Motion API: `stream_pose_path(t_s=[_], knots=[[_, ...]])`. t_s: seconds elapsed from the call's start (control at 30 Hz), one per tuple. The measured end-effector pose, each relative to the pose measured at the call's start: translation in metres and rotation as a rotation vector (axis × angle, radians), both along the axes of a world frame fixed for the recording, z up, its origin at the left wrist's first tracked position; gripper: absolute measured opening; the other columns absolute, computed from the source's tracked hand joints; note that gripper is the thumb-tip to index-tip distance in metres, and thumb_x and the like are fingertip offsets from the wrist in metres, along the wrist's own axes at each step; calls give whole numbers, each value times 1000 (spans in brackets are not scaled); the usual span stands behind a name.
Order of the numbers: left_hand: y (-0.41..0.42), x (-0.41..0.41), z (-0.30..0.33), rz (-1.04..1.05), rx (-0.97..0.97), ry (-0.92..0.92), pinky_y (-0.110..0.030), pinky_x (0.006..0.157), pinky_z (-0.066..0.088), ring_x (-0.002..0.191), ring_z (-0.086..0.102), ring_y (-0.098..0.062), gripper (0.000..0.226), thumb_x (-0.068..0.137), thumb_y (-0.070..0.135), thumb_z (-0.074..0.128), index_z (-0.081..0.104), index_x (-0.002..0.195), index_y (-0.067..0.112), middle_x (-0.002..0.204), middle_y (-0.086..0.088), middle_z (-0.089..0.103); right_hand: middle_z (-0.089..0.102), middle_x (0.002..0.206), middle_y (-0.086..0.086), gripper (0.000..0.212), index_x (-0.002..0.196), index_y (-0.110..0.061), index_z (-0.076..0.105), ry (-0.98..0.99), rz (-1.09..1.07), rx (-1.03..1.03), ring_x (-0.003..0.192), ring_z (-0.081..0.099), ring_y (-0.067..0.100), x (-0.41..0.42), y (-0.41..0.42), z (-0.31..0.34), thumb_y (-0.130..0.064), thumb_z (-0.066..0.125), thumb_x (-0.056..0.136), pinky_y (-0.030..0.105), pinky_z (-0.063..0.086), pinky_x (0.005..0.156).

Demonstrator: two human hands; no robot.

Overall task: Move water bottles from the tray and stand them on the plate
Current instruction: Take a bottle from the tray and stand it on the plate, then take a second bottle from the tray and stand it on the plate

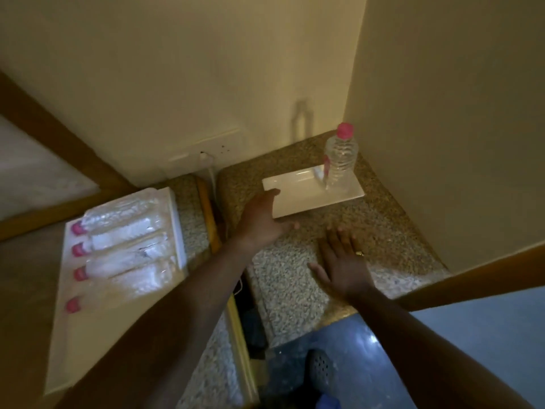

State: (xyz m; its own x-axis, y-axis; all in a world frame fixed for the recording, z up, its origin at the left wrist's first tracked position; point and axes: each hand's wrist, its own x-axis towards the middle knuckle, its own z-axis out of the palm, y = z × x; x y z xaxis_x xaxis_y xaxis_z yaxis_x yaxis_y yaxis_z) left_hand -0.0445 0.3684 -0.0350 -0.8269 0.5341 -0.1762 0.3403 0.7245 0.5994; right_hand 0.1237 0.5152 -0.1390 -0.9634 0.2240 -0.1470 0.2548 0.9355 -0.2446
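Observation:
One clear water bottle (339, 160) with a pink cap stands upright on the right end of a white rectangular plate (298, 199). The plate lies on a speckled stone counter near the wall corner. At the left, a white tray (88, 314) holds several bottles (124, 243) lying on their sides, pink caps pointing left. My left hand (262, 219) hovers at the plate's left edge, fingers apart, holding nothing. Flat over the counter in front of the plate, my right hand (342, 264) is spread and empty.
Walls close in behind and to the right of the plate. A dark gap (244, 305) with a wooden strip and a white cable separates the tray's counter from the plate's counter. Blue floor (442, 343) lies below the counter edge.

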Motion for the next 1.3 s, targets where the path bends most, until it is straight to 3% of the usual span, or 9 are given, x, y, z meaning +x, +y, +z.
stream_pose_path(t_s=[0.13,0.2,0.33,0.53,0.7,0.8,0.9,1.03,1.3], knots=[[-47,6,17,-100,-120,234,-45,113,27,140,31,-34,89,68,60,75,45,138,15,147,-14,44,31,156,19,72,146,-14,35,16,51,-2,146,20,38,-5,-41,-5,-64,19,96,57,12,117],[-90,9,25,-59,-169,294,-48,118,12,148,14,-34,94,72,62,71,38,146,14,157,-14,31,30,157,17,72,147,-15,33,21,94,-7,146,20,36,-12,-66,-3,-64,19,96,56,13,117],[-174,19,26,-13,-229,428,-50,121,2,151,-4,-33,100,77,71,58,25,152,14,164,-11,13,27,158,17,74,149,-13,33,18,103,-2,147,18,37,-20,-93,-1,-61,16,96,58,15,117],[-279,39,8,104,-373,402,-47,118,-8,149,-15,-32,113,72,71,64,12,154,14,164,-12,-2,36,153,22,75,145,-7,40,40,97,34,142,28,44,-21,-103,5,-58,21,94,62,22,112],[-328,35,-4,185,-443,253,-53,121,6,151,-5,-32,100,82,52,68,9,154,16,165,-8,0,26,158,19,77,151,-11,29,21,99,75,146,17,40,-22,-102,1,-61,15,94,60,16,116],[-332,28,-3,178,-412,327,-49,117,25,146,23,-36,78,85,26,70,29,150,13,160,-14,24,21,160,17,76,152,-14,24,7,90,87,148,13,37,-21,-98,-4,-63,12,95,58,13,117],[-332,23,1,195,-374,377,-45,100,41,124,47,-38,67,77,14,74,45,138,11,141,-15,47,22,160,17,74,152,-14,25,2,88,96,147,14,36,-22,-98,-7,-62,15,96,58,16,116],[-338,31,1,203,-276,382,-45,96,43,119,50,-37,63,75,8,73,50,134,11,135,-13,54,25,159,18,75,151,-12,28,-7,96,102,146,18,40,-22,-98,-6,-61,15,96,60,18,115],[-348,72,-6,212,-165,235,-36,110,32,134,40,-30,68,81,20,73,43,141,16,146,-7,47,23,159,18,81,151,-11,27,3,89,79,147,15,40,-22,-102,0,-63,8,93,59,15,116]])
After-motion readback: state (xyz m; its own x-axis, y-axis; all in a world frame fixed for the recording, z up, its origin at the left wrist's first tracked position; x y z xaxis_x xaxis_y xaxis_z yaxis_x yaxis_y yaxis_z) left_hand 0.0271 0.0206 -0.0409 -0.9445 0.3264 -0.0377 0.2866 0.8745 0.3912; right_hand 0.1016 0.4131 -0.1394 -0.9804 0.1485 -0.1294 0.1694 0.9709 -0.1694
